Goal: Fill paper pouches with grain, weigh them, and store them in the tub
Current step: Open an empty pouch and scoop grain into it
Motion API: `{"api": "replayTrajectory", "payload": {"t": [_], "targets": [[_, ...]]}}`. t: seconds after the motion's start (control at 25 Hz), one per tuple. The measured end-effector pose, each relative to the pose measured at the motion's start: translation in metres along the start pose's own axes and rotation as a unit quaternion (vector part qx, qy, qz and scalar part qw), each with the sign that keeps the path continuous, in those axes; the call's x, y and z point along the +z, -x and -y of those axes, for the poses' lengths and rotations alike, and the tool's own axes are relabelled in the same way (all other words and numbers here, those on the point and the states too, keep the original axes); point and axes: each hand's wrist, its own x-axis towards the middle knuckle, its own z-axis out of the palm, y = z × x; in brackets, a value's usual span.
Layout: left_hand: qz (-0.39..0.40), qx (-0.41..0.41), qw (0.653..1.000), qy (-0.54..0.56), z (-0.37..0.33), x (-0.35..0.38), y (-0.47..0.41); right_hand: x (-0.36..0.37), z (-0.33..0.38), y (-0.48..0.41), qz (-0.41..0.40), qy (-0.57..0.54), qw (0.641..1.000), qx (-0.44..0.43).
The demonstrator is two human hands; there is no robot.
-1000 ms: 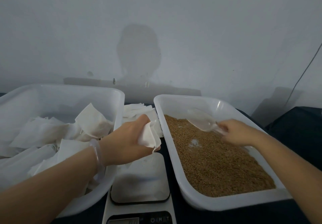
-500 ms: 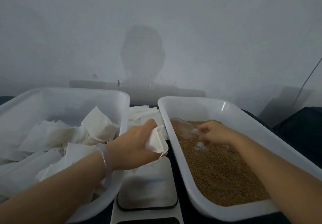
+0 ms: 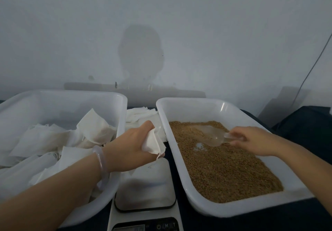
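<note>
My left hand [image 3: 132, 146] grips a white paper pouch [image 3: 153, 143] above the gap between the two tubs, just over the scale [image 3: 145, 188]. My right hand [image 3: 255, 141] holds the handle of a clear plastic scoop [image 3: 210, 136], whose bowl lies in the brown grain [image 3: 226, 168] inside the right white tub [image 3: 181, 160]. The left white tub [image 3: 115, 103] holds several white pouches [image 3: 95, 129].
A stack of flat empty pouches [image 3: 142, 114] lies at the back between the tubs. The scale's display and buttons [image 3: 161, 226] sit at the bottom edge. A dark cloth covers the table; a thin cable [image 3: 312, 67] runs down the wall at right.
My right hand drew the scoop back to the right through the grain after dipping it at the tub's far left corner. The left hand kept its hold on the pouch, nearly still.
</note>
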Motion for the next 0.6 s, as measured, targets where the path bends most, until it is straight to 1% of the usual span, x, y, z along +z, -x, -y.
{"api": "replayTrajectory", "payload": {"t": [0.04,0.08,0.12,0.16,0.32,0.4,0.48,0.52,0.6], "targets": [[-0.001,-0.001,1.000,0.002,0.001,0.000,0.000,-0.001,-0.005,0.009,-0.016,0.060,0.998,-0.003],[-0.004,-0.002,1.000,0.003,0.001,0.000,0.001,-0.001,-0.009,0.017,-0.032,0.096,0.995,-0.003],[-0.008,-0.004,1.000,0.002,0.002,0.000,0.001,-0.001,-0.013,0.025,-0.044,0.104,0.994,-0.003],[-0.013,-0.010,1.000,-0.001,0.001,0.000,0.002,0.000,-0.016,0.033,-0.050,0.094,0.994,-0.004],[-0.029,-0.031,0.999,-0.012,-0.009,-0.001,0.002,0.008,-0.021,0.059,-0.078,-0.028,0.997,-0.008],[-0.035,-0.036,0.999,0.002,-0.023,-0.004,-0.001,0.011,-0.022,0.069,-0.101,-0.075,0.992,-0.010],[-0.042,-0.024,0.998,0.032,-0.041,-0.002,-0.007,0.011,-0.021,0.075,-0.110,-0.115,0.987,-0.009],[-0.046,-0.016,0.998,0.043,-0.050,0.001,-0.011,0.010,-0.021,0.078,-0.103,-0.120,0.987,-0.010],[-0.054,-0.006,0.998,0.045,-0.063,0.014,-0.019,0.010,-0.022,0.082,-0.087,-0.093,0.992,-0.017]]}}
